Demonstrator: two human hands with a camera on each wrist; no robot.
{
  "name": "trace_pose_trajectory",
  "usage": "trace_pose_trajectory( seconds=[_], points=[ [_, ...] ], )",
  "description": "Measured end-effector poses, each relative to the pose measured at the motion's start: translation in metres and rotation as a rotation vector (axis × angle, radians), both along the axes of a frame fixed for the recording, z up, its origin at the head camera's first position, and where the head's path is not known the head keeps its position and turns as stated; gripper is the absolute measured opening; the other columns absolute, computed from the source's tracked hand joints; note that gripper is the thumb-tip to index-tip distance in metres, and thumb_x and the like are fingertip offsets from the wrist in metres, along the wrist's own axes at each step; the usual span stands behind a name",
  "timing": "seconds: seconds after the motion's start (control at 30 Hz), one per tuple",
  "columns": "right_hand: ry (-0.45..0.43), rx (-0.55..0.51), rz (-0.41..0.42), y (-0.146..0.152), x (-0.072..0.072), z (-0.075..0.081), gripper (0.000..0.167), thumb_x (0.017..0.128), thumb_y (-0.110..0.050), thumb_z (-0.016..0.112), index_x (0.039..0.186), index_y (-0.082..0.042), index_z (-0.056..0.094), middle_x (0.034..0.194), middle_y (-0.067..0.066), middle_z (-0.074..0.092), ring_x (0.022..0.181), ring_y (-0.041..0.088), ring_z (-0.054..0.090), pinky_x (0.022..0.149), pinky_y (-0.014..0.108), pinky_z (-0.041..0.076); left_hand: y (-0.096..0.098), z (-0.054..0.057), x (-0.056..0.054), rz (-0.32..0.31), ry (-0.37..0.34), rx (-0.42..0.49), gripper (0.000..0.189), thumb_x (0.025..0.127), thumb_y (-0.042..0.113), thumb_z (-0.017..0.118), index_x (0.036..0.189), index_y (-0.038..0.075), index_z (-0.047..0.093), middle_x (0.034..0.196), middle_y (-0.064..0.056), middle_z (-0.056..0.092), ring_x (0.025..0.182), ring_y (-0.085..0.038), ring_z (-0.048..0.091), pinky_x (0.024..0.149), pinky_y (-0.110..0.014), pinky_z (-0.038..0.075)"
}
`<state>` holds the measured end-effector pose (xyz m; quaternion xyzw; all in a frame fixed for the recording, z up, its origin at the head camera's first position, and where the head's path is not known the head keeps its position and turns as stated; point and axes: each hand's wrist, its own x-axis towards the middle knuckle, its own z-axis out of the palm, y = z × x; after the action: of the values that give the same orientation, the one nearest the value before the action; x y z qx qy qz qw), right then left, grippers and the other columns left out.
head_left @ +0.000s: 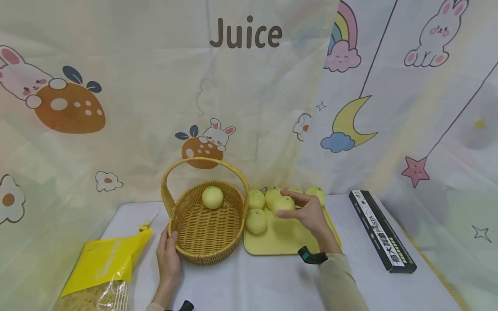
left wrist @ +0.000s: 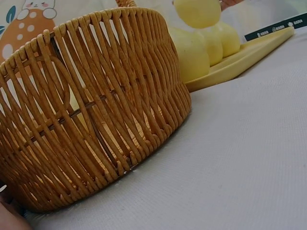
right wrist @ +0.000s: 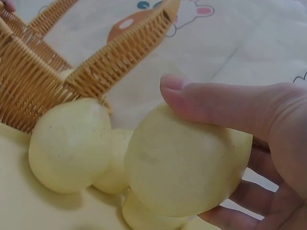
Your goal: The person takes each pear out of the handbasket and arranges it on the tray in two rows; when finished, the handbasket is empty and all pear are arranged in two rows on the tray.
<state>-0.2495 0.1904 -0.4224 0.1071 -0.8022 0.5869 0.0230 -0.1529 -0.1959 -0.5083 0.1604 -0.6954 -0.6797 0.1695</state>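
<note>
A round wicker basket (head_left: 206, 257) with a tall arched handle stands on the table, and one pale yellow pear (head_left: 212, 197) lies inside it. My left hand (head_left: 169, 255) holds the basket at its near left side, thumb at the rim. Over the yellow tray (head_left: 282, 247) to the right, my right hand (head_left: 312, 214) grips another pear (right wrist: 187, 163) between thumb and fingers. In the right wrist view this pear is raised in front of the others. Several more pears (head_left: 256, 221) rest on the tray, next to the basket.
A yellow and clear packet (head_left: 103, 263) lies at the front left, with a small yellow-wrapped lollipop (head_left: 145, 226) behind it. At the right is a long black pasta box (head_left: 383, 231). A printed curtain (head_left: 253, 99) hangs behind the table.
</note>
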Motion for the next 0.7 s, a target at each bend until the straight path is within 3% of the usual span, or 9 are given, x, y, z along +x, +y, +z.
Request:
trace_pose_trajectory(
  seconds=[0.27,0.7],
  points=[
    [0.0,0.037,0.008,0.002,-0.006,-0.014,0.065,0.072,-0.022,0.1,0.132,-0.014,0.076,0.142,0.006,0.07,0.142,0.035,0.058,0.117,0.055,0.049,0.0,0.0,0.0,0.0,-0.005,-0.022,0.058,0.116,0.04,0.031,0.17,0.02,0.027,0.175,-0.004,0.028,0.162,-0.028,0.028,0.134,-0.052,0.024],
    [-0.014,0.076,0.016,0.002,-0.012,-0.029,0.057,0.069,-0.019,0.102,0.121,-0.011,0.081,0.132,0.006,0.076,0.136,0.036,0.063,0.117,0.057,0.049,0.0,0.001,0.0,0.0,-0.017,-0.026,0.059,0.115,0.041,0.03,0.17,0.02,0.025,0.176,-0.004,0.027,0.162,-0.027,0.027,0.134,-0.051,0.023]
  ],
)
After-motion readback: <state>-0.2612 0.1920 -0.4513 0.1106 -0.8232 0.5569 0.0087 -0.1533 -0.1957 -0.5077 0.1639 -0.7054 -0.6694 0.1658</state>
